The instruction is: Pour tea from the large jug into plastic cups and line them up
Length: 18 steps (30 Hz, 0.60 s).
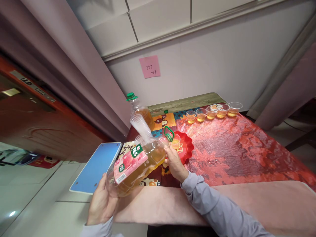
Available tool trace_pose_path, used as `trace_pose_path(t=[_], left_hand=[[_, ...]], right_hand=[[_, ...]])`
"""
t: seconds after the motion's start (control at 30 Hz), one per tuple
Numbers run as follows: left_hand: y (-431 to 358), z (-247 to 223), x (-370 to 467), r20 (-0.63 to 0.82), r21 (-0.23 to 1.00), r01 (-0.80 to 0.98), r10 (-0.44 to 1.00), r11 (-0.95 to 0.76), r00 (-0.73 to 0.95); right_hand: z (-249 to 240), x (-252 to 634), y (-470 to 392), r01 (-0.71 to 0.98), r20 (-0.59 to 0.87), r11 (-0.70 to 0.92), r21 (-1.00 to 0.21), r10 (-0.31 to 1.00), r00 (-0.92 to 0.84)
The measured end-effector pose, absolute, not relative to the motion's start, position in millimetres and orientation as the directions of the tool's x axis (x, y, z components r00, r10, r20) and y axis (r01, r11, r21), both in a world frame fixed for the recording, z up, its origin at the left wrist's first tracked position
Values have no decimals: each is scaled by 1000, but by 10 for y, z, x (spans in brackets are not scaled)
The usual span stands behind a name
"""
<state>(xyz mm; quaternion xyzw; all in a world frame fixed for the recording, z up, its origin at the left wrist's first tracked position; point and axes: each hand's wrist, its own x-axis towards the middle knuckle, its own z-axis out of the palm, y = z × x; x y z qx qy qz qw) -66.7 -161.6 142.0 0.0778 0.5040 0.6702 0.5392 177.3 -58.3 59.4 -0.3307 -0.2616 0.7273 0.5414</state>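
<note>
A large clear bottle of yellow juice (pixel 138 164) with a pink label lies tilted between my hands, its neck toward the right. My left hand (pixel 101 201) supports its base, fingers around the bottom. Near the neck, my right hand (pixel 174 162) grips the bottle, with the green handle ring (pixel 169 134) just beyond. The mouth is over a clear cup (pixel 175 141) with some yellow liquid, which stands in a red scalloped tray (pixel 190 148). Behind the bottle, a stack of clear cups (pixel 141 125) leans to the left.
Several cups of yellow liquid (pixel 211 112) stand in a row at the back right. A second bottle with a green cap (pixel 132 96) is at the back left. A loose green cap (pixel 166 111) lies near the wall. A blue board (pixel 97 168) is at left.
</note>
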Motion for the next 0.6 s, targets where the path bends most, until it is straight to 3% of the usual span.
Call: trace_pose_path(t=[0.6], left_hand=[[-1573, 1462, -701, -470, 768, -624, 788, 144, -397]], right_hand=[[599, 1780, -569, -613, -197, -287, -736, 957, -212]])
